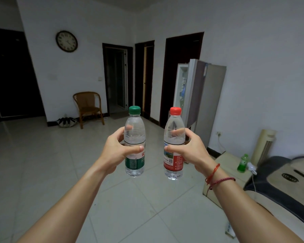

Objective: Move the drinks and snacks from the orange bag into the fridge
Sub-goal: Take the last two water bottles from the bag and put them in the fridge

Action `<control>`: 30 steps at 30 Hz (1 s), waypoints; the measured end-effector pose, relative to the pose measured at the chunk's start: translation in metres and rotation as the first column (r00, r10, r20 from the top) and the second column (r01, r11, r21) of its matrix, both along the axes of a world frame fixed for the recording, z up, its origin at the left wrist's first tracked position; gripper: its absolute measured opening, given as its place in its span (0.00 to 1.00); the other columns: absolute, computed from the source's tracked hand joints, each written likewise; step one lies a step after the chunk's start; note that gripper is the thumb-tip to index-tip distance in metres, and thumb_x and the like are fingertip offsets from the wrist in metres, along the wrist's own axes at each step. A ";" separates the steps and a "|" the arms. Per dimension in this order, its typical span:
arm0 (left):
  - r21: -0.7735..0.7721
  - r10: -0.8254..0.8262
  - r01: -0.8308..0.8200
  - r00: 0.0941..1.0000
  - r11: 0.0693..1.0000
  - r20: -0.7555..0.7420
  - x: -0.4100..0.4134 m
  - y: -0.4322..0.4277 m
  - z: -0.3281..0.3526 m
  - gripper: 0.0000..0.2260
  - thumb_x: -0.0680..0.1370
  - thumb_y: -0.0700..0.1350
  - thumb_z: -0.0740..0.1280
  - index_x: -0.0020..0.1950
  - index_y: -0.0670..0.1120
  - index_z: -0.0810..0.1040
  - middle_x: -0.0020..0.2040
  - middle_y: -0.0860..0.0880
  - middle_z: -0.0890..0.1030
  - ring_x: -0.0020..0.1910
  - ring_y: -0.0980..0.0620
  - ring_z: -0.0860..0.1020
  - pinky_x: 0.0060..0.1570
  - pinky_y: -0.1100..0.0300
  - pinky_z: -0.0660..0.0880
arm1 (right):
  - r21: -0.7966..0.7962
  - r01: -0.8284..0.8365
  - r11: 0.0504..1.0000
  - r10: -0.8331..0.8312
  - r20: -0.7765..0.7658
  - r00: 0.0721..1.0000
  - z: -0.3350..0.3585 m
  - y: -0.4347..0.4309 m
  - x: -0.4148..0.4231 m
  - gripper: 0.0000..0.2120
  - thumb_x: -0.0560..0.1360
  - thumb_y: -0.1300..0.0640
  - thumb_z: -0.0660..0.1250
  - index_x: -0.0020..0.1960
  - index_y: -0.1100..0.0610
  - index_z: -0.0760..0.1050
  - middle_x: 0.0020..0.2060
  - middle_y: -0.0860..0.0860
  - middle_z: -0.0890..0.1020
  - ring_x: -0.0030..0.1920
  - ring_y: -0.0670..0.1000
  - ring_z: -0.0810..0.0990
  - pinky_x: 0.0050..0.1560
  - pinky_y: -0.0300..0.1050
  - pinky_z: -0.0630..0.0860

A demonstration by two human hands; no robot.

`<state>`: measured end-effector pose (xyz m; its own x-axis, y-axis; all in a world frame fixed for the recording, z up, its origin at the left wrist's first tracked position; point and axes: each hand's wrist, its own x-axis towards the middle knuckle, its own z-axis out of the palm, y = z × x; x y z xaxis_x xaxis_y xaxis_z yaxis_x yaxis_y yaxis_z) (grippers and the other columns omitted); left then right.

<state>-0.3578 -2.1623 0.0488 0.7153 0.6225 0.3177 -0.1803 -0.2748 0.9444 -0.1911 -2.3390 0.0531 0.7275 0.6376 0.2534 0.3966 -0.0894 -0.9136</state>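
Two hands are gripping upright water bottles at chest height: left hand curling around the green-capped bottle, right hand around the red-capped bottle; fridge standing open beyond.

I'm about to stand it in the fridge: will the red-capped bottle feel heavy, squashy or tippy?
The red-capped bottle looks nearly full, so probably heavy for its size. Its thin clear plastic likely gives slightly under the right hand. Tall and narrow, it may tip if set down carelessly, then roll.

Two upright water bottles
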 end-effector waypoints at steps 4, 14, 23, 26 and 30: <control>0.014 -0.031 0.031 0.999 0.999 -0.015 0.058 0.063 0.004 0.26 0.65 0.34 0.79 0.59 0.52 0.79 0.51 0.55 0.85 0.50 0.60 0.82 0.50 0.57 0.78 | -0.005 0.029 1.000 -0.029 -0.012 0.999 -0.002 0.060 0.055 0.25 0.63 0.56 0.82 0.56 0.46 0.78 0.50 0.45 0.85 0.51 0.51 0.84 0.54 0.57 0.82; 0.021 -0.046 0.047 0.998 0.999 -0.029 0.176 0.179 -0.002 0.27 0.65 0.35 0.79 0.60 0.52 0.79 0.52 0.54 0.85 0.52 0.60 0.82 0.54 0.56 0.76 | -0.003 0.061 0.998 -0.061 -0.033 0.998 -0.009 0.170 0.176 0.24 0.61 0.55 0.83 0.54 0.46 0.79 0.47 0.43 0.85 0.49 0.50 0.85 0.53 0.57 0.83; 0.019 -0.033 0.033 0.999 0.999 -0.032 0.310 0.282 -0.009 0.26 0.65 0.35 0.79 0.58 0.54 0.79 0.52 0.56 0.85 0.50 0.60 0.82 0.50 0.59 0.76 | -0.008 0.044 0.999 -0.044 -0.009 0.999 -0.014 0.278 0.308 0.25 0.60 0.56 0.83 0.55 0.46 0.79 0.47 0.44 0.86 0.49 0.48 0.86 0.54 0.55 0.83; 0.022 -0.024 0.025 0.999 0.999 -0.026 0.360 0.323 -0.006 0.26 0.65 0.35 0.79 0.59 0.53 0.79 0.51 0.56 0.85 0.50 0.60 0.82 0.48 0.62 0.76 | 0.005 0.033 0.999 -0.033 -0.040 0.999 -0.010 0.317 0.361 0.25 0.60 0.58 0.83 0.54 0.46 0.79 0.46 0.45 0.86 0.47 0.49 0.86 0.49 0.52 0.84; 0.021 -0.027 0.027 0.999 0.999 -0.032 0.422 0.370 -0.004 0.26 0.65 0.34 0.79 0.59 0.51 0.79 0.51 0.55 0.85 0.50 0.60 0.82 0.42 0.69 0.76 | -0.009 0.043 0.999 -0.043 -0.050 0.998 -0.006 0.363 0.421 0.24 0.61 0.59 0.83 0.53 0.46 0.79 0.44 0.45 0.87 0.44 0.47 0.87 0.47 0.49 0.84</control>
<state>0.0639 -1.7922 0.0447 0.7417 0.5961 0.3075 -0.1577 -0.2907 0.9437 0.2303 -1.9759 0.0470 0.7659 0.6074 0.2109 0.3460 -0.1129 -0.9314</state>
